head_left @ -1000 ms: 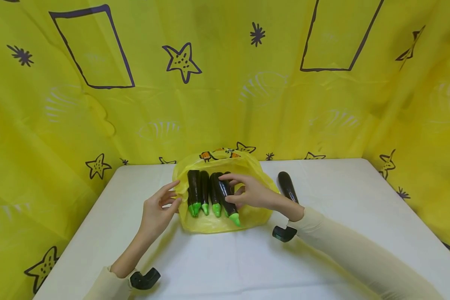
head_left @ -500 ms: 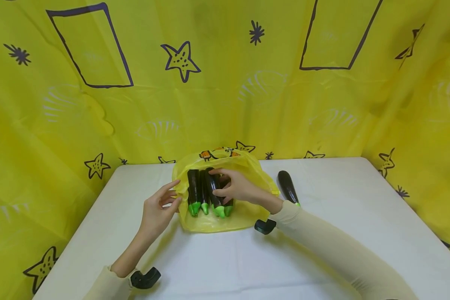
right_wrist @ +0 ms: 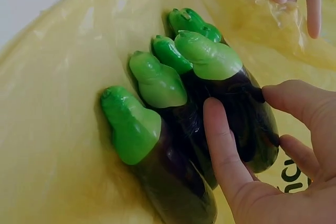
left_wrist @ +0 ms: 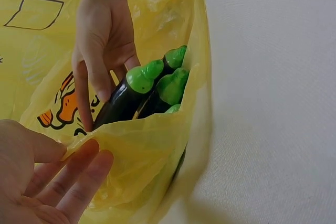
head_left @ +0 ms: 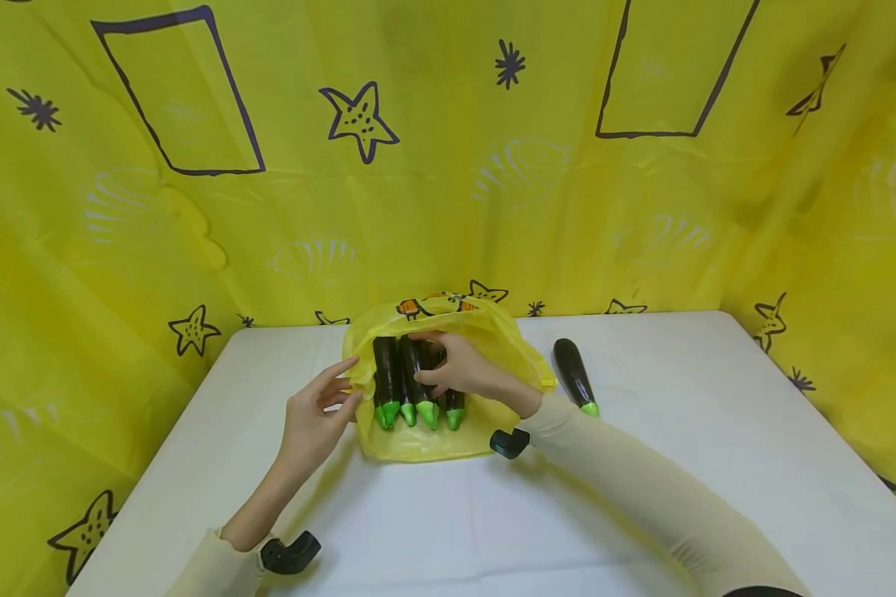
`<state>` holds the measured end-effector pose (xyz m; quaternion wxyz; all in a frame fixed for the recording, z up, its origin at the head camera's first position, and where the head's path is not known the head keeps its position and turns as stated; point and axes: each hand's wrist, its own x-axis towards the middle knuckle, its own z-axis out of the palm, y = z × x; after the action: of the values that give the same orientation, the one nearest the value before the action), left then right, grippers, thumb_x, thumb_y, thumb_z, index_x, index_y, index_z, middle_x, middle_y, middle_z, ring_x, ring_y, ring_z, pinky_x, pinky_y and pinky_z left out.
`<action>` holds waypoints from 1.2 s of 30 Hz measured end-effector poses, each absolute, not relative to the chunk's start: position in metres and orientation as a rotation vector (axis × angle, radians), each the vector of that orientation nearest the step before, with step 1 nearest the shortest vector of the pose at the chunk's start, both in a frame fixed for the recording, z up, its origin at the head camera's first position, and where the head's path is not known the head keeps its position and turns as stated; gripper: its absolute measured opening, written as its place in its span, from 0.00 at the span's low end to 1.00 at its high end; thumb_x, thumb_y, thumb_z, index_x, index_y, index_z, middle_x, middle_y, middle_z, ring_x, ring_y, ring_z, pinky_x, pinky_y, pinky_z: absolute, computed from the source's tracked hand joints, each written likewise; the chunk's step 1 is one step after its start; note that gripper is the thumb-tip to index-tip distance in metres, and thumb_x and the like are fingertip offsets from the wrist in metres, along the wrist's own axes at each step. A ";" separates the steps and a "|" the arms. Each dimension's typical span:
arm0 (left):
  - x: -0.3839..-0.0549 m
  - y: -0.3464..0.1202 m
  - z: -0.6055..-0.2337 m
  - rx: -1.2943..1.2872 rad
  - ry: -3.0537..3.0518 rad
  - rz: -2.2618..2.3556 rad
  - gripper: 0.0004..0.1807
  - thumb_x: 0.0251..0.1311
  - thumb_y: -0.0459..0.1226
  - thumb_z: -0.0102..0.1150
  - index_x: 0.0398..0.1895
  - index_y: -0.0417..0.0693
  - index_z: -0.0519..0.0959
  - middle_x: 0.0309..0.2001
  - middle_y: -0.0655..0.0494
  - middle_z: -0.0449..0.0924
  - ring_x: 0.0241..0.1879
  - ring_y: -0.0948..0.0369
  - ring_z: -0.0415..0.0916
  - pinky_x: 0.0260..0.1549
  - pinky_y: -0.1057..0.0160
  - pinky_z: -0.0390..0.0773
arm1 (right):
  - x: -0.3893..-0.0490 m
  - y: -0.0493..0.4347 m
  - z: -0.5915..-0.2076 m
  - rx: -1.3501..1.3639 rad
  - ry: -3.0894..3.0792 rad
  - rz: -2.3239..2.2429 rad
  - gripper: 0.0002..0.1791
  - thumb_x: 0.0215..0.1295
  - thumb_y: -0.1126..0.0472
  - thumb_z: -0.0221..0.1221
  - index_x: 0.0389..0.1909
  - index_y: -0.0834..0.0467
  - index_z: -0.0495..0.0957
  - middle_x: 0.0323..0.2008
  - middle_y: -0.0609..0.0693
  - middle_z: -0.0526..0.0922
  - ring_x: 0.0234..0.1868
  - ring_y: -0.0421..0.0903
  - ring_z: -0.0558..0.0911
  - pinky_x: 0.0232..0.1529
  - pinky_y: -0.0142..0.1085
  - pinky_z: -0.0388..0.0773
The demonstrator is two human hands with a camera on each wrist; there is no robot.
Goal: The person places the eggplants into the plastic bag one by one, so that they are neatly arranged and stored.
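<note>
A yellow plastic bag (head_left: 418,450) lies on the table with its mouth held apart. My left hand (head_left: 308,427) pinches the bag's left rim between thumb and fingers, seen closely in the left wrist view. Inside the bag, several glossy dark eggplants (head_left: 387,373) with green caps lie side by side, caps toward me. My right hand (head_left: 463,365) reaches into the bag and grips one eggplant (right_wrist: 210,59) by its dark body, its cap resting above the neighbouring ones. Part of that body is hidden by my fingers (right_wrist: 226,145).
One more eggplant (head_left: 575,375) lies on the white table (head_left: 418,531), right of the bag, just beyond my right sleeve (head_left: 627,473). A yellow curtain (head_left: 433,207) with star drawings hangs behind and at both sides.
My right hand has moved left inside the bag, carrying the eggplant over the others toward the left group. The left hand has stayed at the rim.
</note>
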<state>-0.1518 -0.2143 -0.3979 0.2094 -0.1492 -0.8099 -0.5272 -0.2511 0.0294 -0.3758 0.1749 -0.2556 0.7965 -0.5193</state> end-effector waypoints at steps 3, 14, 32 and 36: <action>-0.152 -0.214 -0.398 -0.411 -2.256 -1.466 0.29 0.60 0.19 0.65 0.65 0.43 0.78 0.41 0.41 0.87 0.36 0.47 0.88 0.27 0.68 0.87 | -0.253 0.028 -0.377 -0.721 2.285 -1.469 0.38 0.68 0.66 0.66 0.77 0.53 0.65 0.68 0.68 0.66 0.27 0.56 0.88 0.34 0.43 0.89; -0.152 -0.215 -0.399 -0.418 -2.248 -1.464 0.29 0.60 0.19 0.65 0.65 0.41 0.78 0.42 0.40 0.87 0.36 0.47 0.88 0.27 0.67 0.87 | -0.258 0.023 -0.382 -0.726 2.337 -1.424 0.38 0.67 0.65 0.68 0.76 0.52 0.66 0.65 0.67 0.67 0.27 0.53 0.88 0.31 0.41 0.87; -0.152 -0.216 -0.400 -0.423 -2.245 -1.468 0.29 0.60 0.19 0.65 0.65 0.42 0.78 0.42 0.40 0.87 0.36 0.47 0.87 0.27 0.67 0.87 | -0.257 0.021 -0.384 -0.807 2.389 -1.372 0.36 0.67 0.62 0.68 0.75 0.52 0.68 0.65 0.66 0.70 0.27 0.55 0.88 0.32 0.44 0.86; -0.153 -0.216 -0.400 -0.421 -2.243 -1.474 0.30 0.59 0.18 0.65 0.65 0.42 0.78 0.41 0.40 0.87 0.35 0.47 0.88 0.27 0.66 0.88 | -0.257 0.021 -0.383 -0.810 2.395 -1.374 0.36 0.67 0.63 0.68 0.75 0.52 0.68 0.66 0.66 0.70 0.27 0.54 0.88 0.33 0.39 0.86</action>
<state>-0.1527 -0.2159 -0.3999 0.2109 -0.1514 -0.8069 -0.5305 -0.2566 0.0213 -0.3832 0.1315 -0.2792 0.8251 -0.4732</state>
